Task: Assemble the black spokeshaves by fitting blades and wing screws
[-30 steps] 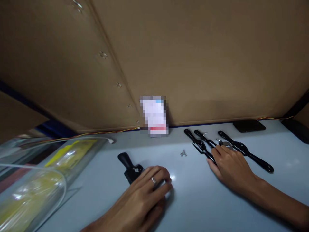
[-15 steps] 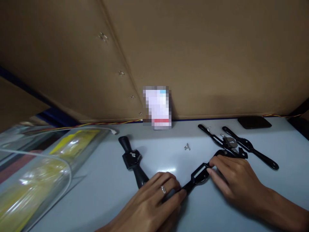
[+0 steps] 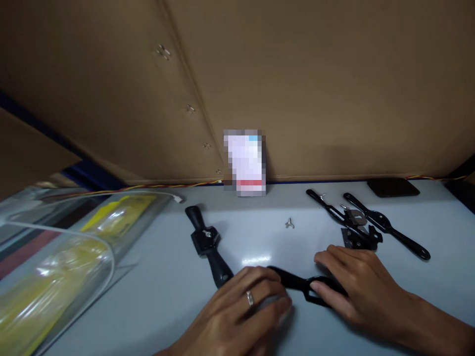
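Note:
My right hand (image 3: 365, 284) is closed on a black metal spokeshave body (image 3: 293, 280), its thumb pressed by the frame opening. This body lies nearly level, its free handle pointing left. My left hand (image 3: 241, 309), with a ring, is loosely curled beside that handle end; thumb and fingers look apart, with nothing visible between them, though the thumb is blurred. Left of it lies an assembled spokeshave (image 3: 206, 241), its lower handle end partly behind my left hand. A small silver thumbscrew (image 3: 289, 223) lies on the table, beyond both hands.
At the right lie another spokeshave body (image 3: 334, 212), a steel blade (image 3: 356, 217), small black parts (image 3: 361, 241) and a further black handle piece (image 3: 388, 225). A dark phone (image 3: 393, 187) lies behind. Yellow plastic packaging (image 3: 77, 267) and a white cable (image 3: 107, 247) are left. A blurred screen (image 3: 245, 163) leans on the cardboard wall.
The spokeshave body has swung from slanting up to the right to nearly level, and its handle has come out of my left hand. My right hand keeps hold of it.

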Demonstrator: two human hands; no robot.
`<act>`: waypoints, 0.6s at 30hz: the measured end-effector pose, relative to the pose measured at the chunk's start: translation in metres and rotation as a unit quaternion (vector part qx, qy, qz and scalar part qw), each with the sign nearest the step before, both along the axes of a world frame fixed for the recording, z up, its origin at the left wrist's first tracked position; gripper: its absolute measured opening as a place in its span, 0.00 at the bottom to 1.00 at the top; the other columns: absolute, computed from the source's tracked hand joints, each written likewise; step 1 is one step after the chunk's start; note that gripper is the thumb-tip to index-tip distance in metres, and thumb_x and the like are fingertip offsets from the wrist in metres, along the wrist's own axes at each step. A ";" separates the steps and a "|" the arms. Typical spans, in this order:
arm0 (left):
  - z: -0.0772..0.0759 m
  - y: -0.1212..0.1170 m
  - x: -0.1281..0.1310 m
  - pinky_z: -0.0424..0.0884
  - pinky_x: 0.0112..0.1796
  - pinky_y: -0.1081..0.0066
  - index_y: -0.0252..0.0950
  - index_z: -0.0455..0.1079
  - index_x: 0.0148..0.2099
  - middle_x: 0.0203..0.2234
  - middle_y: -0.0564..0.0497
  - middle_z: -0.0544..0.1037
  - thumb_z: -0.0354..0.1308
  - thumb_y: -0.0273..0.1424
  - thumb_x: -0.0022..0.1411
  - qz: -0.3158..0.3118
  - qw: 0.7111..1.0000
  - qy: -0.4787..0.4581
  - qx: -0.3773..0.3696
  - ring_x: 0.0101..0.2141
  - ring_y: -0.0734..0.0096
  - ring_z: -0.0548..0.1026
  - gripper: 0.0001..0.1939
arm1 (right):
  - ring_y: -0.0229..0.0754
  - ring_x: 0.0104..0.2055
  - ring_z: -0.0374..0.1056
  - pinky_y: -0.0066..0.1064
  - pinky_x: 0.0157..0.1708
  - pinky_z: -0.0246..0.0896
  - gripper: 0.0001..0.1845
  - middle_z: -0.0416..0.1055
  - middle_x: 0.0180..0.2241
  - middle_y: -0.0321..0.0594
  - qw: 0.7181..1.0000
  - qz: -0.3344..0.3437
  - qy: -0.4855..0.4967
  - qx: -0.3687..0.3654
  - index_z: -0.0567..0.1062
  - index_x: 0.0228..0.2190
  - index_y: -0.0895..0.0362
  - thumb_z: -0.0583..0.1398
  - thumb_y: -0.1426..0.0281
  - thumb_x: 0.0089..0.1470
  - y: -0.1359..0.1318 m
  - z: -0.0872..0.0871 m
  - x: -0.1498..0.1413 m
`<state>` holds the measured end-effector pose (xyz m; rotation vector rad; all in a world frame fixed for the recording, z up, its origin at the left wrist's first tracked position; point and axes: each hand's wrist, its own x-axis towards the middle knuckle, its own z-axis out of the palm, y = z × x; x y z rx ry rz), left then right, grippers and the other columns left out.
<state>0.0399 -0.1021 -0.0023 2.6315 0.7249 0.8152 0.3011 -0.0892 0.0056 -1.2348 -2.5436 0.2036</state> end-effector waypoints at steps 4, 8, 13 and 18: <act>-0.001 0.004 0.003 0.77 0.42 0.59 0.35 0.70 0.54 0.41 0.44 0.78 0.48 0.24 0.71 0.047 0.995 0.046 0.075 0.41 0.58 0.75 0.14 | 0.44 0.30 0.69 0.36 0.29 0.56 0.07 0.73 0.32 0.37 1.000 0.010 0.003 -0.001 0.71 0.36 0.55 0.58 0.65 0.65 -0.003 -0.002 -0.002; -0.002 0.003 0.006 0.75 0.39 0.62 0.35 0.71 0.52 0.37 0.46 0.76 0.49 0.24 0.71 0.056 0.993 0.075 0.077 0.37 0.61 0.73 0.12 | 0.43 0.28 0.69 0.35 0.29 0.57 0.10 0.73 0.30 0.38 0.999 0.015 0.049 0.008 0.73 0.36 0.55 0.55 0.66 0.68 -0.001 -0.004 -0.001; -0.013 0.003 0.004 0.71 0.34 0.64 0.34 0.71 0.51 0.34 0.47 0.74 0.46 0.23 0.71 0.054 0.993 0.036 0.099 0.33 0.62 0.70 0.14 | 0.41 0.29 0.71 0.34 0.30 0.58 0.15 0.75 0.28 0.40 0.990 -0.016 0.076 0.115 0.76 0.31 0.56 0.53 0.70 0.69 0.017 0.009 0.016; -0.016 0.007 -0.001 0.72 0.35 0.65 0.36 0.70 0.57 0.36 0.47 0.75 0.49 0.25 0.72 0.041 0.994 0.056 0.079 0.34 0.62 0.71 0.15 | 0.41 0.27 0.68 0.33 0.28 0.53 0.16 0.76 0.27 0.38 0.977 -0.160 0.032 0.138 0.76 0.29 0.55 0.54 0.68 0.67 0.039 0.028 0.046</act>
